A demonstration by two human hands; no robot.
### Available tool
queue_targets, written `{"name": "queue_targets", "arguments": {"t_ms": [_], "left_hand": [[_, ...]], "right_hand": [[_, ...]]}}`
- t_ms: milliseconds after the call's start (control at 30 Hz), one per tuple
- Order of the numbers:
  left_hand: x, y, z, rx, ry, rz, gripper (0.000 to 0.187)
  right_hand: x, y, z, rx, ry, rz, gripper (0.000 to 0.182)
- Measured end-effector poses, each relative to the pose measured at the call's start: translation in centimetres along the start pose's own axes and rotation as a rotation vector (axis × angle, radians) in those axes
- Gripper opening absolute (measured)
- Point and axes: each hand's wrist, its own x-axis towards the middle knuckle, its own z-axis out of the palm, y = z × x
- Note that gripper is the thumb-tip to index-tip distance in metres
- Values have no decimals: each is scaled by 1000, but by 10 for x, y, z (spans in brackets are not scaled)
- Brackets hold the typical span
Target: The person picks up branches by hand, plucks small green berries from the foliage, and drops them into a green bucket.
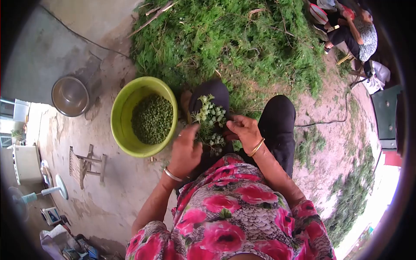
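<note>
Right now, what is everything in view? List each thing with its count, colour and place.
Bowl: one, lime green, on the ground left of the knees, holding small green pods or seeds.
Metal basin: one, silver, further left on the concrete.
Plant pile: one heap, green, ahead of the knees.
Sprig: one bunch, green, on the lap between both hands.
Small stool: one, wooden, lying on the concrete at left.
Fan: one, white, lower left.
Cable: one, dark, on the dirt at right.
Another person: one, seated, top right.
Left hand: on the sprig, silver bangle at the wrist.
Right hand: pinching the sprig, gold bangle at the wrist.
</note>
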Motion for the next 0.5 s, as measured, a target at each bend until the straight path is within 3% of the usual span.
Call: {"name": "queue_targets", "arguments": {"t_ms": [67, 133, 233, 467, 500], "left_hand": [[3, -10, 0, -48, 148, -289, 36], [11, -18, 2, 18, 194, -231, 28], [16, -24, 7, 91, 45, -287, 22], [26, -26, -4, -194, 58, -304, 20], [27, -17, -14, -417, -9, -445, 18]], "right_hand": [[4, 0, 4, -189, 77, -130, 28], [10, 5, 6, -300, 108, -199, 29], [7, 0, 17, -359, 126, -273, 28], [7, -4, 18, -295, 90, -261, 18], [7, -4, 17, -293, 91, -263, 18]]}}
